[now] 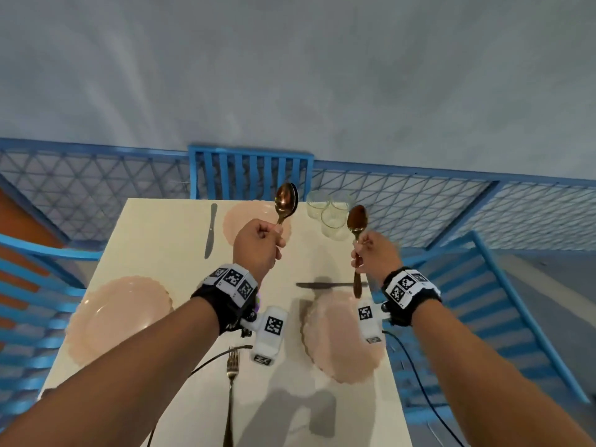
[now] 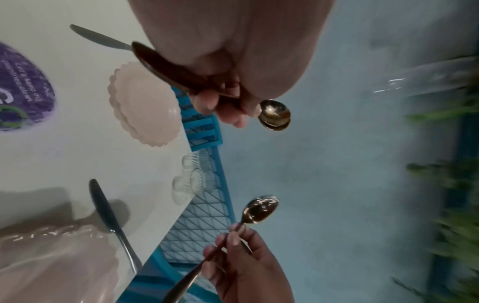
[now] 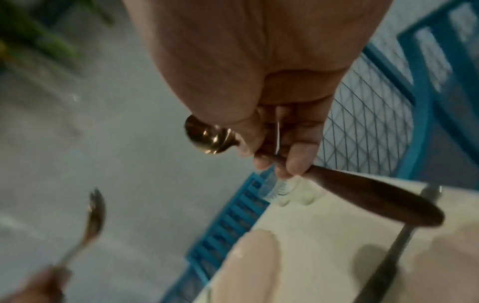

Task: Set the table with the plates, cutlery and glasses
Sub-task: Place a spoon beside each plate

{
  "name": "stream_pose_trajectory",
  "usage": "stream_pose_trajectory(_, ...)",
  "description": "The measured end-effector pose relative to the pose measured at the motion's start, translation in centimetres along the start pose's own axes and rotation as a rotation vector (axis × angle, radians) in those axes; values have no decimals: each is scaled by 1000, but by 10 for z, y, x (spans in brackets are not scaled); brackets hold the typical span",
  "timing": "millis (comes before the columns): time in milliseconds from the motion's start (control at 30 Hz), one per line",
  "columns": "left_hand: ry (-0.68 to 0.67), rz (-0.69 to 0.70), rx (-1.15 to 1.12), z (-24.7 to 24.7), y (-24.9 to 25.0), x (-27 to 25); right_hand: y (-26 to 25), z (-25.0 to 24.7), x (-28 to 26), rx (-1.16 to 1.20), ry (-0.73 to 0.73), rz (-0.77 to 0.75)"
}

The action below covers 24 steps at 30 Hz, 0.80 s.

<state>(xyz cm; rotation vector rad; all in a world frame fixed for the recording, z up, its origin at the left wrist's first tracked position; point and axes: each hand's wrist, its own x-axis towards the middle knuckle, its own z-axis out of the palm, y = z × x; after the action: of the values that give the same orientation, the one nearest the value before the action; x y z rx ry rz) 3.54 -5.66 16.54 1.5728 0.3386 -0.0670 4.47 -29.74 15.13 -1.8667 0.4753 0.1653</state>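
My left hand (image 1: 259, 243) grips two stacked gold spoons (image 1: 286, 198) upright above the far pink plate (image 1: 238, 217); their bowls (image 2: 274, 117) overlap in the left wrist view. My right hand (image 1: 374, 253) pinches one dark-handled spoon (image 1: 357, 218) by its neck, handle (image 3: 376, 201) hanging down over a knife (image 1: 322, 284). On the cream table (image 1: 154, 253) lie pink plates at left (image 1: 119, 317) and right (image 1: 342, 337), another knife (image 1: 211, 230), a fork (image 1: 232, 382) and clear glasses (image 1: 332, 211) at the far right.
Blue slatted chairs stand at the far end (image 1: 251, 169), the left (image 1: 29, 285) and the right (image 1: 477, 301). A blue mesh fence (image 1: 419, 201) runs behind the table. A purple sticker (image 2: 23, 88) lies on the tabletop. Cables (image 1: 419, 382) trail from the wrist cameras.
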Motion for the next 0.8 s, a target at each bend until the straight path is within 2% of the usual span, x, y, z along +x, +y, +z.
stream_pose_trajectory(133,24,-46,31,32,-22,40,51,8,85,-567,-120,-110)
stream_pose_trajectory(233,33,-106,18,49,-41,64,72,23,117,-842,-179,-188)
stream_pose_trajectory(467,64,-175,-17,63,-81,83,108,49,157,-1029,-318,-189)
stream_pose_trajectory(800,123,-220,-30,52,-108,75,132,59,172,-1026,-421,-196)
